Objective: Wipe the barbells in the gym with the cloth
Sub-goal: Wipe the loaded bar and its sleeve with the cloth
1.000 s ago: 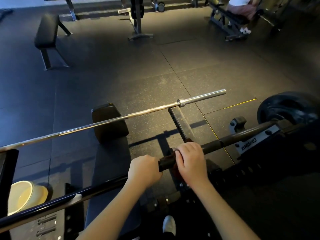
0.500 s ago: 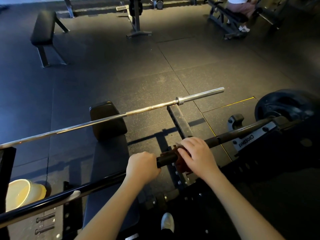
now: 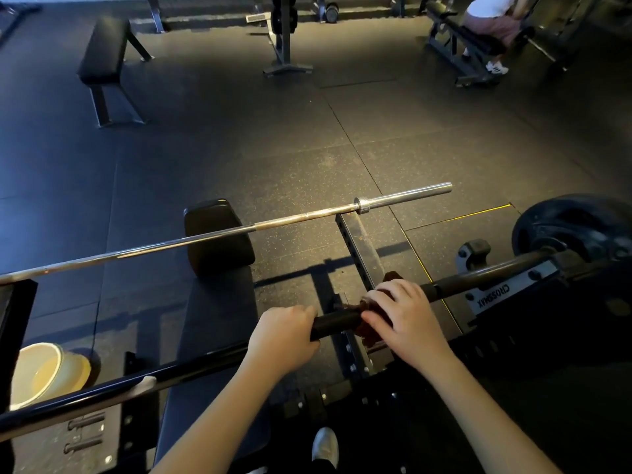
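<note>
A black barbell runs from lower left to upper right across a rack, with a black weight plate on its right end. My left hand grips the bar near its middle. Just to its right, my right hand holds a dark reddish-brown cloth wrapped around the bar. Most of the cloth is hidden under my fingers. A second, silver barbell lies farther off, over a black bench pad.
A pale yellow bucket stands at the lower left. The rack's frame and a collar clamp sit behind the bar. A flat bench stands far left, a person sits on a bench far right. My shoe shows below.
My right hand has slid the cloth to the right along the black bar, away from my left hand, which keeps its grip in place.
</note>
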Motion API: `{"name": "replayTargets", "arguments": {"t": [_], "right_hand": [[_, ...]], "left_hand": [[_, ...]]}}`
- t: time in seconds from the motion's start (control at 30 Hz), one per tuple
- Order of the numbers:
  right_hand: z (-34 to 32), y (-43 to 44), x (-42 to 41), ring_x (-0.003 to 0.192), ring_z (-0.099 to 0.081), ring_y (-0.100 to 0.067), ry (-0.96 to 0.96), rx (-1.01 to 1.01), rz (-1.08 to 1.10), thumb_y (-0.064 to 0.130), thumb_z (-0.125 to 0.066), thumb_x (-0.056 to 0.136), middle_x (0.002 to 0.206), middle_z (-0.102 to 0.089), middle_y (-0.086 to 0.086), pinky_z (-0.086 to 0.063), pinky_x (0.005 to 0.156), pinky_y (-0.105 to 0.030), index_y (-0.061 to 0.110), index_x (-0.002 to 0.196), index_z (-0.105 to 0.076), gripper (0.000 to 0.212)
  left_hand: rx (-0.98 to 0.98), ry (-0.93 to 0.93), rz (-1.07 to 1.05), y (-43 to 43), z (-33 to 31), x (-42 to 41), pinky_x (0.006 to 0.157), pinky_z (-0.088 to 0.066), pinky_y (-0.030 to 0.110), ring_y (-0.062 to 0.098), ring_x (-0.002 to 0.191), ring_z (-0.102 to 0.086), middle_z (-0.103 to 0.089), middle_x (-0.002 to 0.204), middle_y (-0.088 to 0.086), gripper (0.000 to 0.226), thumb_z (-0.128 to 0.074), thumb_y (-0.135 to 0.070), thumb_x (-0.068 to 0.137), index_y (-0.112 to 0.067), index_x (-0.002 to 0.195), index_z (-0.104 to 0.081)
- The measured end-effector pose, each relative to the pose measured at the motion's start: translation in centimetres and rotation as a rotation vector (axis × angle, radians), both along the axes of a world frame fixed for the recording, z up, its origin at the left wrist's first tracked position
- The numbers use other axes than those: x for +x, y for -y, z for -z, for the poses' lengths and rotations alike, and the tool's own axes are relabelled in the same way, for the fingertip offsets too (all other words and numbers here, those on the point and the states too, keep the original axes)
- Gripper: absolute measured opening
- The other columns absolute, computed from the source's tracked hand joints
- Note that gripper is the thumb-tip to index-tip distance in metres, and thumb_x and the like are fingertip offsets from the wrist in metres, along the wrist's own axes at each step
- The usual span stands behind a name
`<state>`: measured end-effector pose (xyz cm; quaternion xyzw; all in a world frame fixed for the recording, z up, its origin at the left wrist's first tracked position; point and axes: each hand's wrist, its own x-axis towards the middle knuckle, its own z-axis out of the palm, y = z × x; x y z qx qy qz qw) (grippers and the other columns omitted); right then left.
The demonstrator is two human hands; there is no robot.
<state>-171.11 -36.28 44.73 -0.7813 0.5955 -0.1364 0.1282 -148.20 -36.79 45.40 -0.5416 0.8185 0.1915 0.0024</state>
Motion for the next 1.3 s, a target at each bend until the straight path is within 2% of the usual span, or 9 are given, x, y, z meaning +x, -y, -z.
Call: {"name": "replayTargets", "arguments": {"t": [0.2,0.37,0.47,0.57,0.73,0.93,1.07,1.17,1.3], "right_hand": [[-1.6,3.4,-1.3,0.111,-0.051,-0.013,0.123,0.156,0.053,0.022,-0.048,0.102,0.114,-0.058,0.002,-0.033,0.092,-0.019,0.012,0.125,-0.058,0.027],[-1.1,1.6,0.3,0.108,-0.049,-0.006,0.217,0.063,0.217,0.038,-0.047,0.098,0.109,-0.057,0.012,-0.037,0.102,-0.027,0.018,0.114,-0.064,0.031],[0.1,0.3,1.1,0.092,-0.057,-0.01,0.026,-0.13,0.125,0.039,-0.041,0.098,0.092,-0.065,0.008,-0.046,0.095,-0.036,0.02,0.092,-0.07,0.035],[-1.3,3.9,0.7,0.061,-0.046,-0.005,-0.145,0.151,0.079,0.037,-0.039,0.102,0.066,-0.052,0.009,-0.039,0.059,-0.021,0.023,0.071,-0.055,0.037],[-0.6,10.2,0.9,0.085,-0.061,-0.017,-0.064,0.719,0.208,0.033,-0.047,0.1,0.091,-0.064,-0.003,-0.039,0.066,-0.026,0.014,0.095,-0.065,0.027],[0.0,0.3,0.0,0.093,-0.055,-0.009,-0.041,-0.067,0.052,0.044,-0.039,0.098,0.093,-0.063,0.01,-0.041,0.093,-0.03,0.023,0.098,-0.07,0.038],[-1.0,5.4,0.8,0.062,-0.052,-0.006,-0.122,0.276,0.132,0.037,-0.039,0.103,0.067,-0.054,0.008,-0.038,0.06,-0.022,0.023,0.071,-0.055,0.039],[-1.8,8.5,0.2,0.064,-0.052,-0.005,-0.033,0.456,0.231,0.034,-0.038,0.105,0.073,-0.054,0.004,-0.036,0.056,-0.018,0.012,0.091,-0.062,0.035],[-5.1,8.1,-0.7,0.073,-0.055,-0.008,0.188,-0.187,0.397,0.035,-0.052,0.098,0.087,-0.061,0.002,-0.039,0.062,-0.013,0.008,0.109,-0.061,0.03]], "left_hand": [[0.325,-0.077,0.038,1.7,-0.9,-2.0,0.071,-0.047,0.022,0.006,0.08,-0.056,-0.058,0.093,-0.01,0.035,-0.061,-0.054,0.087,-0.026,0.106,-0.054],[0.29,0.047,-0.009,2.4,-0.7,-4.3,0.081,-0.054,0.033,0.014,0.084,-0.062,-0.064,0.094,-0.004,0.025,-0.057,-0.04,0.091,-0.022,0.108,-0.062],[0.198,0.11,0.003,2.1,-0.7,-4.2,0.073,-0.05,0.028,0.013,0.078,-0.057,-0.06,0.09,-0.005,0.023,-0.055,-0.039,0.091,-0.021,0.105,-0.06],[0.136,0.117,0.009,1.9,-0.8,-4.4,0.067,-0.043,0.026,0.012,0.074,-0.052,-0.054,0.085,-0.007,0.024,-0.054,-0.04,0.093,-0.021,0.106,-0.059],[0.087,0.109,0.003,1.6,-0.8,-4.2,0.065,-0.039,0.025,0.011,0.071,-0.05,-0.051,0.08,-0.008,0.024,-0.053,-0.041,0.093,-0.021,0.104,-0.06],[0.074,0.08,0.014,1.7,-0.5,-4.1,0.062,-0.037,0.022,0.008,0.067,-0.049,-0.051,0.077,-0.009,0.021,-0.052,-0.04,0.094,-0.021,0.101,-0.058],[0.06,0.09,0.014,1.9,-0.4,-4.1,0.06,-0.033,0.023,0.006,0.062,-0.043,-0.049,0.075,-0.01,0.022,-0.052,-0.041,0.093,-0.022,0.1,-0.058],[0.047,0.103,0.015,1.7,-0.5,-4.1,0.062,-0.036,0.023,0.009,0.066,-0.048,-0.054,0.079,-0.008,0.023,-0.052,-0.042,0.093,-0.021,0.101,-0.06],[0.005,0.126,0.016,1.4,-0.6,-4.3,0.064,-0.037,0.025,0.011,0.069,-0.051,-0.055,0.08,-0.007,0.025,-0.053,-0.043,0.093,-0.021,0.102,-0.061]]}}
